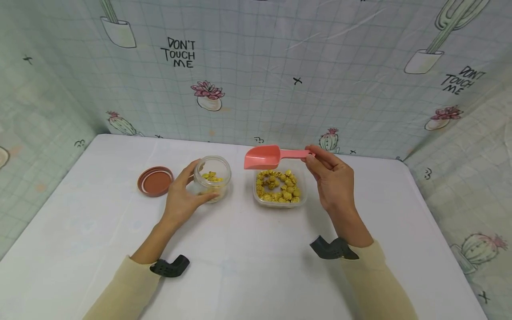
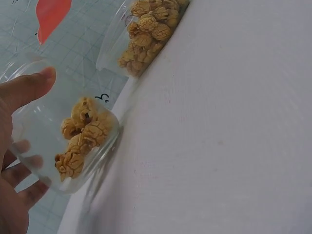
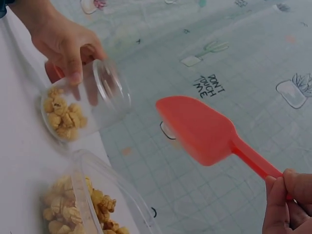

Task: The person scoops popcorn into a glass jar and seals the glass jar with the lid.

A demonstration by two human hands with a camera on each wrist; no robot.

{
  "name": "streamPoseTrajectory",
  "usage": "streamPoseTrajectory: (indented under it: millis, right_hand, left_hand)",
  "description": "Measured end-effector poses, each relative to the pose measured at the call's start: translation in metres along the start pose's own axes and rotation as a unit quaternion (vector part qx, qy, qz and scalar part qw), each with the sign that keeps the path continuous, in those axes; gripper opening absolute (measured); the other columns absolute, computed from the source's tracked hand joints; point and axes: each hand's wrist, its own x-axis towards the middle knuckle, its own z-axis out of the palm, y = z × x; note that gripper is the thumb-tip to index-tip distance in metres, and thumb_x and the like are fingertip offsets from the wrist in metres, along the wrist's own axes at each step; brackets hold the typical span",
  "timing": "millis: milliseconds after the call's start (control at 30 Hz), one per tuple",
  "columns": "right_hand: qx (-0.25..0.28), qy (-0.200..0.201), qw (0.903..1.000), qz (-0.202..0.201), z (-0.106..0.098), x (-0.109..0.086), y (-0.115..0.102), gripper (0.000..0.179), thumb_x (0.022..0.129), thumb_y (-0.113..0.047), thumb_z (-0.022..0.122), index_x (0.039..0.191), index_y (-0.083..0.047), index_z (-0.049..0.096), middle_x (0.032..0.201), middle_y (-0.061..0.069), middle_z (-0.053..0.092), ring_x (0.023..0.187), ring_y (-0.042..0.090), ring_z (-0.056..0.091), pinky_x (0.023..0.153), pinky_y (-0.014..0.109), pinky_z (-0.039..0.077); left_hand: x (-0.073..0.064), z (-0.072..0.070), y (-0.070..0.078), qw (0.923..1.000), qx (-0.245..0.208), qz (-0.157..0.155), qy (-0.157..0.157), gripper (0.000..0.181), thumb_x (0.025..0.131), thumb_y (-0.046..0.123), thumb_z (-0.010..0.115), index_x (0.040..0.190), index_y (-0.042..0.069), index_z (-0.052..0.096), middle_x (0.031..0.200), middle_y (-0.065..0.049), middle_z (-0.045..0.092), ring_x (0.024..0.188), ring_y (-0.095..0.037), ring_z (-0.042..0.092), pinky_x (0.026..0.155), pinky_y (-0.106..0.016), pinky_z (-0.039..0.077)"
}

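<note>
A clear round jar (image 1: pixel 213 171) stands on the table with some yellow popcorn (image 2: pixel 80 131) at its bottom. My left hand (image 1: pixel 182 198) grips it from the left, thumb at the near side and fingers round the far side. Between thumb and fingers my right hand (image 1: pixel 334 175) pinches the handle end of a pink-red scoop (image 1: pixel 264 157). The scoop is held level, its bowl pointing left above the back edge of a clear square tub (image 1: pixel 276 204). No popcorn shows in the bowl. Yellow popcorn (image 1: pixel 288 195) lies in the tub, with a bare patch in the middle.
A brown-red round lid (image 1: pixel 155 181) lies on the white table (image 1: pixel 240 266), left of the jar. A patterned cloth (image 1: pixel 256 66) hangs behind the table and along both sides.
</note>
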Motion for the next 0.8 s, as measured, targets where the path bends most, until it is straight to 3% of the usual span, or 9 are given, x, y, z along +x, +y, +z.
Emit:
streamPoseTrajectory:
  millis: [333,600,700,800]
  right_hand:
    - [0.047,0.022,0.9984,0.023,-0.018,-0.002,0.001,0.041,0.082,0.000,0.073,0.121,0.004,0.064,0.115,0.012,0.066,0.095,0.023,0.068,0.091,0.030,0.050]
    - [0.040,0.046,0.9978,0.025,-0.028,-0.002,0.003,0.040,0.081,-0.002,0.074,0.120,0.002,0.065,0.117,0.013,0.065,0.095,0.022,0.068,0.091,0.031,0.049]
    - [0.038,0.057,0.9972,0.030,-0.033,-0.002,0.005,0.039,0.080,-0.003,0.075,0.118,0.000,0.067,0.117,0.013,0.065,0.096,0.023,0.068,0.090,0.030,0.050]
    - [0.042,0.064,0.9966,0.033,-0.038,-0.002,0.006,0.039,0.079,-0.003,0.076,0.117,0.000,0.068,0.116,0.013,0.066,0.095,0.023,0.068,0.090,0.030,0.050]
  left_hand:
    - [0.000,-0.003,-0.007,0.9996,-0.026,0.005,0.001,0.088,0.065,0.016,0.090,0.141,0.009,0.045,0.138,-0.007,0.050,0.125,-0.023,0.046,0.105,-0.039,0.040]
    - [-0.001,-0.005,-0.011,0.9988,-0.048,-0.004,-0.009,0.086,0.068,0.014,0.088,0.142,0.009,0.044,0.138,-0.012,0.050,0.129,-0.022,0.043,0.107,-0.040,0.038]
    - [-0.004,-0.008,0.002,0.9983,-0.055,-0.010,-0.014,0.083,0.070,0.008,0.086,0.141,0.004,0.043,0.136,-0.017,0.051,0.129,-0.027,0.043,0.108,-0.044,0.037]
    - [-0.004,-0.009,-0.001,0.9981,-0.058,-0.013,-0.016,0.083,0.070,0.005,0.085,0.141,0.004,0.042,0.137,-0.018,0.050,0.130,-0.028,0.042,0.108,-0.044,0.036]
